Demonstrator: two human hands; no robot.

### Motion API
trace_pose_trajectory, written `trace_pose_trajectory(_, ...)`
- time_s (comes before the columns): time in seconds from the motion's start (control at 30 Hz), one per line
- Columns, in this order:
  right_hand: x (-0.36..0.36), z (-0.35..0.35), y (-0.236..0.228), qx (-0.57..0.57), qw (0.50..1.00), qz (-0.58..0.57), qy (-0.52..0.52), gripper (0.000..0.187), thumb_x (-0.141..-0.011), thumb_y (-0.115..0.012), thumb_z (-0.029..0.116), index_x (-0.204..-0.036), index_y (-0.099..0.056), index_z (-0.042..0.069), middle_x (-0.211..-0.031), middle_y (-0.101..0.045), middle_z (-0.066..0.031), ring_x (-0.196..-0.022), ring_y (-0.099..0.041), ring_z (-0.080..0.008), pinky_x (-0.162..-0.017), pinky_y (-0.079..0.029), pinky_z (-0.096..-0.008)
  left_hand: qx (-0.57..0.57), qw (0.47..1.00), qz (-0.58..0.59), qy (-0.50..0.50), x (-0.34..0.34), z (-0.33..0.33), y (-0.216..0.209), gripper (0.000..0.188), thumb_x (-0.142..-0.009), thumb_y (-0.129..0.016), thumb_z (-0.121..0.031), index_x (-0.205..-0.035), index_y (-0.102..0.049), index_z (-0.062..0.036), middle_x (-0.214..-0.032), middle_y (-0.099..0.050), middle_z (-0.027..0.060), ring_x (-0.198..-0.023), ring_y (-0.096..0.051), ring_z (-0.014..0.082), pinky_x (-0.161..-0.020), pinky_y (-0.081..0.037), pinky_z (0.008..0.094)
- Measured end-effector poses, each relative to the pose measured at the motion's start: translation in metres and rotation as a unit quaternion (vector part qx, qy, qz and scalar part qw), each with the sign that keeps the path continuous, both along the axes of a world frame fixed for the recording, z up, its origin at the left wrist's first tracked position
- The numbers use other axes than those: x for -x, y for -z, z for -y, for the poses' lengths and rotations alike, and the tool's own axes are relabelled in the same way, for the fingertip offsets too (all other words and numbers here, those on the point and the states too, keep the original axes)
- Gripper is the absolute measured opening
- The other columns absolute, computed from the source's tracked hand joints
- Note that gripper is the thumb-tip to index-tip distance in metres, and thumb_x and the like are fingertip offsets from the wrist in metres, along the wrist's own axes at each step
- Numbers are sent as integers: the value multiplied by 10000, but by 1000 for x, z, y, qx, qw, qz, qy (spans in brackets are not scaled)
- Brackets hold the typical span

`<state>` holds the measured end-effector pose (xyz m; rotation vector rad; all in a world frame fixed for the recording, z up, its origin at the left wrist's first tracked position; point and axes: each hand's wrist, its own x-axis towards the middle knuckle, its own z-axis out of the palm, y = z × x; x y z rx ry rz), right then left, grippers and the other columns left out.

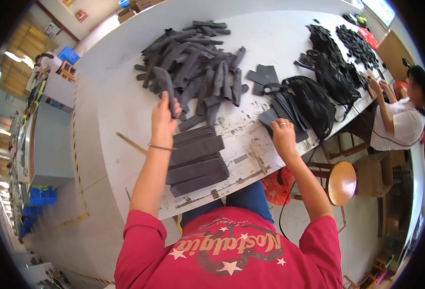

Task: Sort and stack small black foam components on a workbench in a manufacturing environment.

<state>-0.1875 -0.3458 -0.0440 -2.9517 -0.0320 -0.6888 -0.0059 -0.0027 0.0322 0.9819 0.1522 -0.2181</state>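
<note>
My left hand [165, 114] is closed around a dark grey fabric strip [163, 78], folded or rolled lengthwise, that rises above the fist. Just beyond lies a big loose heap of similar strips [193, 62]. Closer to me, flattened dark grey strips [198, 168] are laid in overlapping rows near the table's front edge. To the right, my right hand [283, 138] pinches the edge of a dark grey flat piece [267, 117]; its fingertips are partly hidden. Beside that hand is a fanned stack of dark flat pieces [292, 111].
Black bags [311, 101] and heaps of small black parts [357, 45] cover the table's right side. A co-worker [398, 118] sits there, hands raised. A thin stick [131, 143] lies left of the rows. A round stool [342, 183] and red plastic bag [277, 185] stand below the edge.
</note>
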Motion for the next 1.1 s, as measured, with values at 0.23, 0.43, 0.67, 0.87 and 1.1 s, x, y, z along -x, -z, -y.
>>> trace_pose_trajectory(0.23,4,-62,-76,-454,884,116,5,288,-925,-640,41,-1181,-511,16,-919,-551,-105,-829,-532,-184,-779,-466,-294,102,993,37,46,50,13,-38,315,-925,-689,-229,-1044,-639,58,-992,-684,136,-904,-689,257,-751,-613,351)
trace_pose_trajectory(0.43,31,-115,-118,-321,928,88,-168,334,-804,-763,85,-989,-490,32,-944,-578,-169,-868,-561,-344,-772,-471,-379,93,993,30,69,80,8,-57,276,-982,-583,-148,-1162,-593,60,-1157,-663,160,-1069,-662,299,-892,-592,377)
trace_pose_trajectory(0.67,40,-137,-149,-292,929,98,-205,499,-788,-755,92,-1251,-580,33,-1074,-617,-140,-961,-571,-348,-836,-454,-422,122,989,32,83,100,10,-68,224,-989,-529,-75,-1158,-565,68,-1193,-639,215,-1108,-641,351,-976,-547,443)
trace_pose_trajectory(0.87,36,-146,-159,-291,928,149,-178,292,-782,-751,78,-1065,-688,40,-996,-638,-88,-882,-571,-285,-770,-454,-399,127,986,44,100,111,14,-75,220,-992,-521,-75,-1154,-563,67,-1203,-632,220,-1123,-632,355,-983,-538,448)
trace_pose_trajectory(1.1,29,-143,-163,-218,939,203,-173,266,-764,-746,45,-1026,-699,52,-955,-635,-49,-850,-576,-256,-747,-456,-382,133,983,39,123,122,20,-81,222,-995,-509,-72,-1185,-554,35,-1221,-623,214,-1147,-617,352,-1005,-523,447)
